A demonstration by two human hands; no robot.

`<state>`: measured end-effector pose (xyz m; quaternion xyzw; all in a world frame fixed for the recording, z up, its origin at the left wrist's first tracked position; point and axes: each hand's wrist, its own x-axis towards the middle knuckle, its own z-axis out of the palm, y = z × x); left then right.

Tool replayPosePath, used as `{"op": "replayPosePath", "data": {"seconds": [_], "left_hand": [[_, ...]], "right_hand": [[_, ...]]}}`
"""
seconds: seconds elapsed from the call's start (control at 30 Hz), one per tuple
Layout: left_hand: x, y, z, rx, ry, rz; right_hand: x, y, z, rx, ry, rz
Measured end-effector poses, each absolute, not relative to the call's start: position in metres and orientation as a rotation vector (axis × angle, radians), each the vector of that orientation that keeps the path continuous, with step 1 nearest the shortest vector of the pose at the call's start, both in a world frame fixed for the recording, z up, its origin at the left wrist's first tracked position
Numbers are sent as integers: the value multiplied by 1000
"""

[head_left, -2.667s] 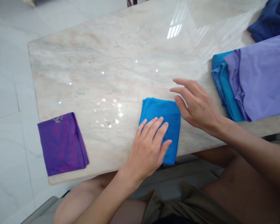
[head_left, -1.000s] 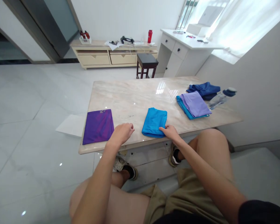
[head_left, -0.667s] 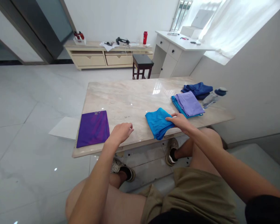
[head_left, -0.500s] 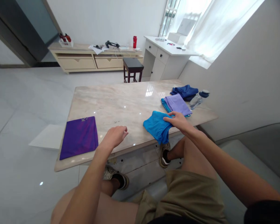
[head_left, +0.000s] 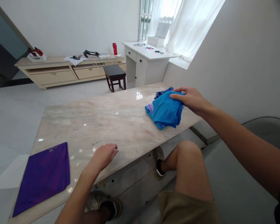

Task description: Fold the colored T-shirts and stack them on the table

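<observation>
My right hand (head_left: pixel 190 99) pinches a folded bright blue cloth garment (head_left: pixel 166 109) by its upper edge, thumb in front. The garment hangs over a folded stack with a lavender cloth (head_left: pixel 150 108) and another blue cloth (head_left: pixel 148 112), covering most of it. Behind it, a dark blue cloth (head_left: pixel 162 92) partly shows. My left hand (head_left: pixel 105 155) hovers over the near side of the marble table (head_left: pixel 95 124), fingers loosely curled and apart from the thumb, holding nothing. Left of it lies a folded purple cloth (head_left: pixel 44 177) with a small pale print.
A dark stool (head_left: pixel 114 72) stands beyond the table. Behind it are a low cabinet (head_left: pixel 53 74) with a red bottle (head_left: pixel 114 48) and a white desk (head_left: pixel 151 54). A grey sofa seat (head_left: pixel 235 174) lies at the right.
My right hand has lifted the bright blue garment from the table's near edge and carried it over the lavender stack. The view has turned right; the bottle behind the stack is now hidden.
</observation>
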<state>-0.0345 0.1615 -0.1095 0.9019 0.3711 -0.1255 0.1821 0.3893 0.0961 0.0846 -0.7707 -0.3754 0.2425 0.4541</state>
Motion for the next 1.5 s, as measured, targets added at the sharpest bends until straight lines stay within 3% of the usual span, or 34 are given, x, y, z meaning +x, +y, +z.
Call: {"op": "replayPosePath", "data": {"seconds": [0.13, 0.37, 0.47, 0.8, 1.03, 1.3, 1.5], "left_hand": [[-23, 172, -124, 2546, 1013, -402], [-31, 188, -157, 2571, 946, -358], [-39, 195, -163, 2595, 929, -307], [-51, 198, -139, 2633, 1008, -258], [-92, 146, -96, 2419, 1437, -221], [-188, 119, -121, 1961, 2148, -101], [-224, 124, -141, 1826, 2319, -217]], "right_hand": [[438, 113, 68, -1796, -829, 528], [497, 58, -71, -2084, -608, 705], [507, 24, -104, -2259, -735, 669], [445, 51, -71, -2397, -1506, 128], [364, 54, -56, -2338, -1758, 157], [276, 87, -98, -2279, -1866, 386], [211, 128, -127, -2148, -2007, 595]]}}
